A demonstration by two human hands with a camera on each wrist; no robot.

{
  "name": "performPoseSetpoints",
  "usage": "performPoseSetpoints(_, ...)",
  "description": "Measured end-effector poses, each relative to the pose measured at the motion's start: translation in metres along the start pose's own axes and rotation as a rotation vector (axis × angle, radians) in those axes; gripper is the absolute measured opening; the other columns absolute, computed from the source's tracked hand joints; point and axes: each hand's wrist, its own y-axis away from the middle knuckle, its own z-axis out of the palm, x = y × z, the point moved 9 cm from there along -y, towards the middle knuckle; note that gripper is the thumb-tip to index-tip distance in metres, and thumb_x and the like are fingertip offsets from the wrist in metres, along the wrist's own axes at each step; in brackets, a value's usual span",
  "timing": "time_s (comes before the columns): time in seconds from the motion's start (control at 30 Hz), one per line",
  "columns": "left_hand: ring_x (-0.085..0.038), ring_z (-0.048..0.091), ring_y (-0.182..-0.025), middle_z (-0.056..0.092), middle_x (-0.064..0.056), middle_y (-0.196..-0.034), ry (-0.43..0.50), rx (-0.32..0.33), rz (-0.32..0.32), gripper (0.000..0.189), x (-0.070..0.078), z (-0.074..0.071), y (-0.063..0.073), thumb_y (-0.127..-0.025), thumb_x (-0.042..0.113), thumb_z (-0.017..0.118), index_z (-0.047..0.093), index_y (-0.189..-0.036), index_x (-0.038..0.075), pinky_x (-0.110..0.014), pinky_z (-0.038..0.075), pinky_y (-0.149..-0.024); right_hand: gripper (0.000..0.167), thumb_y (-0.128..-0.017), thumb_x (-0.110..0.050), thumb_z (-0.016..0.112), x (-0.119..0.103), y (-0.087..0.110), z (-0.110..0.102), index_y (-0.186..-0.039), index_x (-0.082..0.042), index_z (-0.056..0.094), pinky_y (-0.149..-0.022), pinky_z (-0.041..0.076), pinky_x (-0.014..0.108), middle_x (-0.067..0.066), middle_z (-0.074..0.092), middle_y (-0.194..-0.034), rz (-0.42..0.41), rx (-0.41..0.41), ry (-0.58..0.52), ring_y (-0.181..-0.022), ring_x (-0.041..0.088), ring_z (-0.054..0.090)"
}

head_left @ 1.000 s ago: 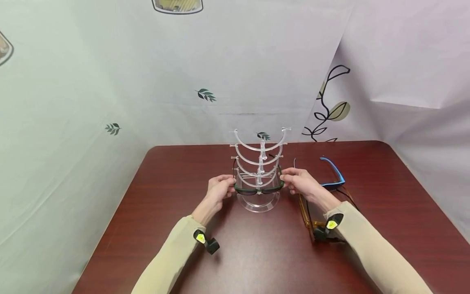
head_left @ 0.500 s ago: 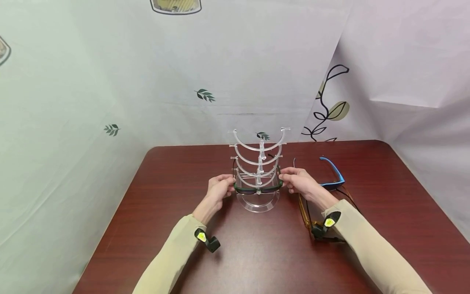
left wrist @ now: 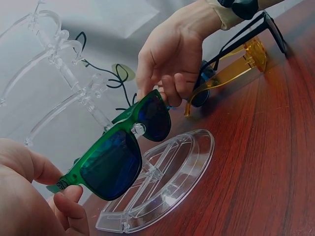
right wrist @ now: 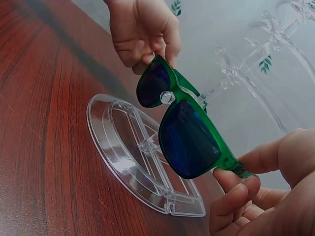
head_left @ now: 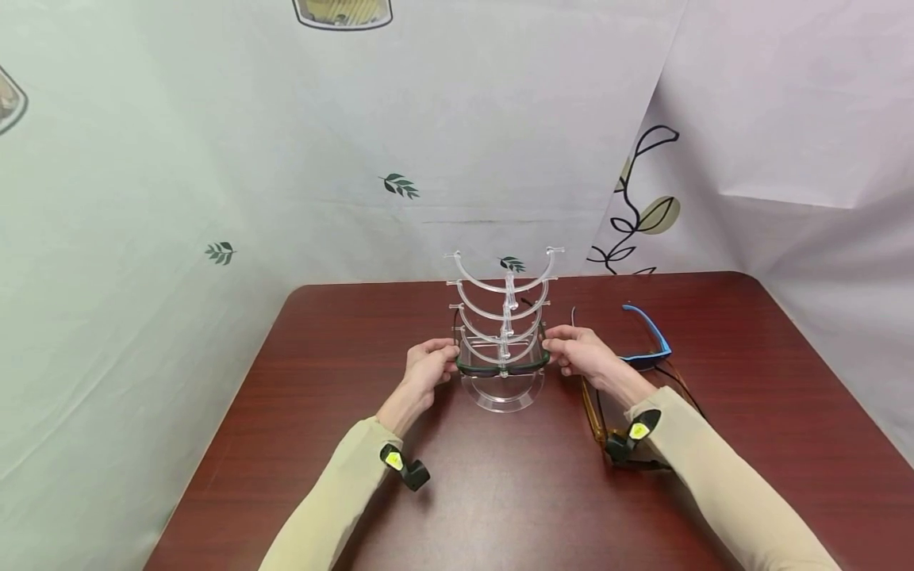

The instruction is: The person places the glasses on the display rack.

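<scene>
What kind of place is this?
Probably an indoor corner set up for filming tabletop work, though I can't be sure: creased leaf-print sheeting makes a backdrop, a reddish-brown table stands before it, and a wrist camera sits on each beige sleeve.

Sunglasses point(left wrist: 116, 143) are green, lenses point(right wrist: 189, 140) seemingly blue, the table point(head_left: 493, 492) streaked red-brown.

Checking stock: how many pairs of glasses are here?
4: green pair at the clear stand; blue pair, orange pair, black pair on the table, right of it. More may be hidden.
</scene>
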Motion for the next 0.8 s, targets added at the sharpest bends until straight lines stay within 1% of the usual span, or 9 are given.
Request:
performPoseSetpoints(0.23, -0.004, 0.054, -0.052, 0.063, 0.002, -0.069, 0.001, 0.003, 0.005, 0.031, -0.0008, 0.0000, -0.0005, -0.089, -0.003, 0.062, 0.062, -0.119, -0.011, -0.016, 0.039, -0.046, 0.035, -0.097, -0.003, 0.056, -0.0002, -0.0020, 0.0010, -0.127, 0.013, 0.048, -0.051, 0.040, 0.020, 0.002, 0.056, -0.071, 0.001, -0.002, 0.003, -0.059, 0.008, 0.046)
performPoseSetpoints(0.47, -0.005, 0.054, -0.053, 0.062, 0.002, -0.070, -0.002, 0.004, 0.012, 0.030, -0.0026, 0.0004, -0.0019, -0.089, -0.002, 0.063, 0.063, -0.118, -0.010, -0.017, 0.040, -0.047, 0.034, -0.097, -0.004, 0.055, -0.0008, -0.0017, 0.0003, -0.127, 0.012, 0.048, -0.051, 0.040, 0.020, 0.003, 0.054, -0.073, 0.002, -0.001, 0.016, -0.059, 0.009, 0.045)
performPoseSetpoints(0.63, -0.005, 0.055, -0.054, 0.064, -0.001, -0.072, -0.002, 0.013, 0.013, 0.028, -0.0027, -0.0005, -0.0010, -0.089, -0.002, 0.064, 0.065, -0.116, -0.008, -0.017, 0.040, -0.047, 0.035, -0.098, -0.004, 0.055, -0.0010, -0.0017, 0.0005, -0.128, 0.011, 0.048, -0.051, 0.040, 0.020, 0.003, 0.054, -0.073, 0.002, -0.003, 0.021, -0.060, 0.009, 0.045)
performPoseSetpoints(0.8, -0.005, 0.055, -0.055, 0.063, 0.001, -0.070, -0.004, 0.012, 0.008, 0.028, -0.0039, -0.0006, -0.0001, -0.089, -0.001, 0.064, 0.066, -0.116, -0.006, -0.017, 0.040, -0.047, 0.036, -0.098, -0.005, 0.055, 0.0007, -0.0018, 0.0006, -0.130, 0.011, 0.048, -0.051, 0.040, 0.020, 0.003, 0.053, -0.073, 0.013, -0.003, 0.022, -0.061, 0.009, 0.045)
